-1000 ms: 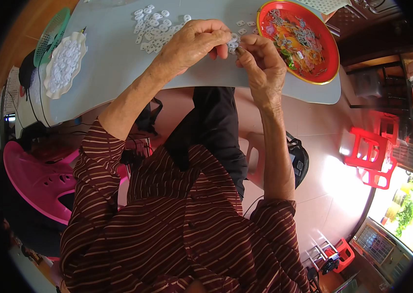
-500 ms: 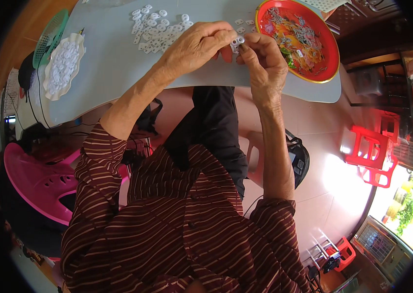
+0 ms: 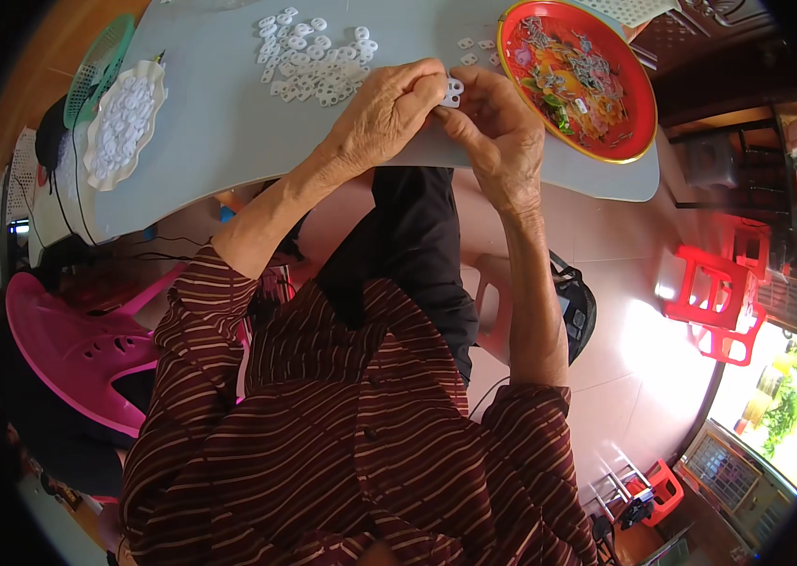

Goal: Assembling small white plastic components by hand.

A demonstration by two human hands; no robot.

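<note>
Head view
Hands: two, left hand (image 3: 384,118) and right hand (image 3: 498,132), fingertips pinched together on one small white plastic piece (image 3: 453,91) above the grey table (image 3: 219,123).
Trays: one red tray (image 3: 639,113), one white dish (image 3: 125,123).
Loose white pieces (image 3: 314,57): too many to count.

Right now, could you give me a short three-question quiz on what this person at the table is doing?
1. True or false: both hands pinch one small white plastic piece.
2. What lies in the red tray? A) metal bits B) fruit C) coins
3. Which side of the grey table holds the white dish of pieces?

Key: 1 true, left hand and right hand together; 2 A; 3 the person's left.
</note>
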